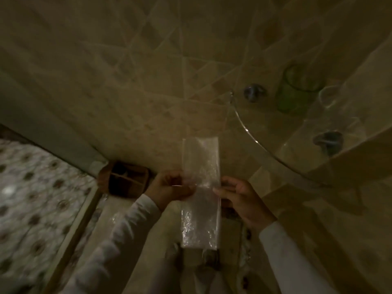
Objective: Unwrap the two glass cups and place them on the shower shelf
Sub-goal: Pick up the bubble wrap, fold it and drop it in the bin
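A long strip of clear bubble wrap [200, 194] hangs flat in front of me. My left hand [169, 188] pinches its left edge and my right hand [239, 196] pinches its right edge at mid-height. No cup is inside the wrap. On the curved glass shower shelf [265, 132] at the upper right stands a green glass cup [294, 92]. Beside it, further right, is a clear glass cup [331, 96], faint and hard to make out in the dim light.
Beige tiled walls meet in the corner behind the shelf, which is held by two round metal mounts [253, 92]. A brown wooden compartment box [127, 179] sits on the floor by the wall. Patterned floor tile [31, 187] lies at the left.
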### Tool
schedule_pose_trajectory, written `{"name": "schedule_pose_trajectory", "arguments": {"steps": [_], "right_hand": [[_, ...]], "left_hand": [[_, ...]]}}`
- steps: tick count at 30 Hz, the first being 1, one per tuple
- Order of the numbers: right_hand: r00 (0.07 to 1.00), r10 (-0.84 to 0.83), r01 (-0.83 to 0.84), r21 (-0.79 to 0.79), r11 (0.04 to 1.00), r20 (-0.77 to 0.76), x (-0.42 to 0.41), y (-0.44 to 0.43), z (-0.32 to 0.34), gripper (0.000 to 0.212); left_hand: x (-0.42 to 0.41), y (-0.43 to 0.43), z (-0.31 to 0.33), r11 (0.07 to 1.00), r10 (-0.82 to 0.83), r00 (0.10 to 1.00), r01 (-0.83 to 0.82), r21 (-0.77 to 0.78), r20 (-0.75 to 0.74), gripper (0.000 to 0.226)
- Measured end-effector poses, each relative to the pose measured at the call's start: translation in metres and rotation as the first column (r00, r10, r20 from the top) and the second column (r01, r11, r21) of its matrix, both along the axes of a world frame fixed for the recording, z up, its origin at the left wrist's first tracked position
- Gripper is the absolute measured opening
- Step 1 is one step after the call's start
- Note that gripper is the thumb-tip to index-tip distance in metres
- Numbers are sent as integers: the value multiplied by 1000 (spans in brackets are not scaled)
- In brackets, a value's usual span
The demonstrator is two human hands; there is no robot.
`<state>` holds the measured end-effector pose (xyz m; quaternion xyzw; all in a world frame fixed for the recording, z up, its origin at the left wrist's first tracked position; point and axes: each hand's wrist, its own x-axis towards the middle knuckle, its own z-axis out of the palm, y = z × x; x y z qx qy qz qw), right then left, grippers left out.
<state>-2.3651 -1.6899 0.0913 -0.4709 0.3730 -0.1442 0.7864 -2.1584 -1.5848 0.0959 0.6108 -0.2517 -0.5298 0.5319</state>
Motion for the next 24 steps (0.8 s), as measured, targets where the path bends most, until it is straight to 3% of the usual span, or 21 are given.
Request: {"name": "schedule_pose_trajectory", "arguments": {"steps": [4,6,8,10,12,15,19,21,23,24], "right_hand": [[999,35,-36,-84,996,-8,20,-5,-11,18],[999,23,-28,-136,990,-35,33,-5,-21,33],[999,13,-18,-169,985,-31,46,-6,-28,51],[1000,16,-19,-200,980,-16,60,-8,-35,53],[1000,25,-25,-208,978,-2,72,-9,-39,48],[1000,9,-11,-170,985,-15,96,-5,-49,24],[989,-6,10,26,1000,-148,131,22,-70,63],[989,34,-39,-30,999,-146,152,40,-82,47],[986,-46,27,-115,993,-159,172,54,-92,16],[977,-113,86,-148,985,-183,181,59,-98,14]], "left_hand": [[10,13,-7,994,54,998,-50,-93,39,20],[18,18,-11,993,62,996,-68,-101,-61,19],[28,20,-16,994,103,968,-105,5,-227,20],[36,20,-22,981,161,916,-108,161,-368,31],[44,22,-30,970,162,925,-85,229,-345,33],[59,27,-42,982,110,974,-75,175,-198,22],[95,26,-61,963,261,958,-249,107,-121,29],[115,26,-70,953,291,946,-273,130,-141,30],[131,30,-83,951,271,946,-235,201,-178,38],[139,34,-92,955,228,956,-182,234,-186,44]]}}
